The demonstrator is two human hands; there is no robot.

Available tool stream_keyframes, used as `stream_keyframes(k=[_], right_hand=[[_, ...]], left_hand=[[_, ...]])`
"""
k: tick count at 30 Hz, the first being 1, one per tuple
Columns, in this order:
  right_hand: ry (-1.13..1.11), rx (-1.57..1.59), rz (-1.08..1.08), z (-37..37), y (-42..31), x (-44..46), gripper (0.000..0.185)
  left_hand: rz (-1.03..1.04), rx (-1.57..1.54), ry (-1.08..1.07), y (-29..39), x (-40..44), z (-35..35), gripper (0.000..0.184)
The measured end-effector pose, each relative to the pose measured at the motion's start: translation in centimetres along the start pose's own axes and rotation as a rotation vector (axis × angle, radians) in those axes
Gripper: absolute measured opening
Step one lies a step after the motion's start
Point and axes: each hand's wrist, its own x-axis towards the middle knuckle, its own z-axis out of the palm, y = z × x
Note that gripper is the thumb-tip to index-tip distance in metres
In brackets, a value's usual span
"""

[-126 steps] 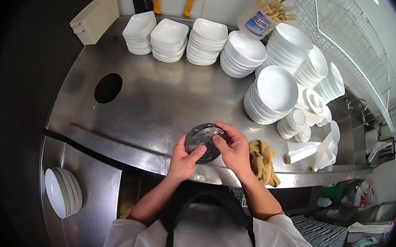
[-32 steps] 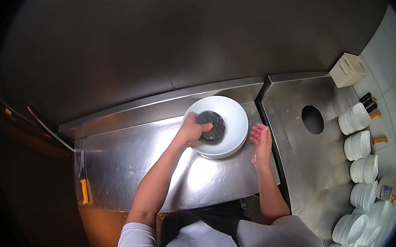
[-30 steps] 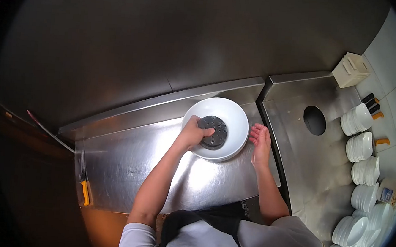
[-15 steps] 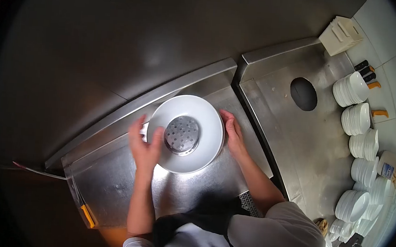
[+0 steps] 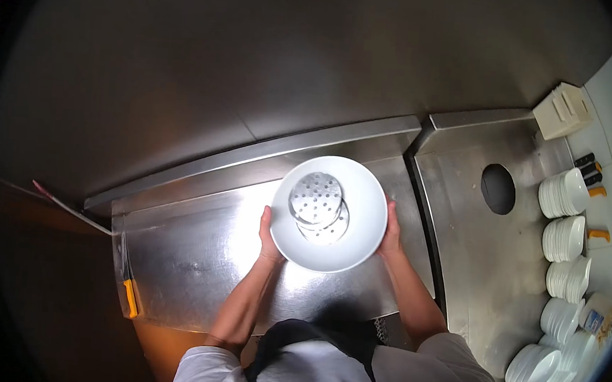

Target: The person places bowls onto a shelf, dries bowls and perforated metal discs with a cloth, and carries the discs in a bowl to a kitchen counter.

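A wide white bowl (image 5: 363, 230) is between my two hands above the metal counter. Inside it lie two perforated round metal discs, the upper disc (image 5: 316, 197) partly covering the lower disc (image 5: 329, 232). My left hand (image 5: 267, 236) grips the bowl's left side, thumb along the outside of the rim and the other fingers hidden beneath. On the opposite side my right hand (image 5: 392, 232) holds the bowl in the same way, its fingers mostly out of sight behind the wall.
A yellow-handled knife (image 5: 130, 298) lies at the left end of the steel counter (image 5: 187, 268). Past a dark gap, the right-hand counter (image 5: 460, 223) has a round dark opening (image 5: 498, 189). Stacked white dishes (image 5: 563, 193) line the tiled wall, near a beige holder (image 5: 563, 113).
My left hand has moved from over the bowl's near-left rim to its outer side, and both hands now grip it. The discs now show as two, offset from each other. The view has turned.
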Motion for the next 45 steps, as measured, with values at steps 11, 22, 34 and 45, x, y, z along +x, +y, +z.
stream_keyframes(k=[11,22,34,45], right_hand=[[-0.137,-0.175,0.098,3.2,1.4,-6.2,0.077],[-0.608,0.009,0.398,18.9,10.3,-16.7,0.08],[-0.757,-0.362,0.789,42.8,25.5,-42.5,0.081],[-1.289,-0.196,0.723,62.7,38.0,-51.2,0.094]], left_hand=[[0.141,0.009,0.061,3.9,-12.1,-5.4,0.082],[0.521,-0.128,0.282,12.4,-34.4,-17.7,0.082],[0.68,-0.236,0.789,13.9,-66.8,-36.5,0.069],[0.938,-0.231,0.981,22.9,-75.5,-47.7,0.067]])
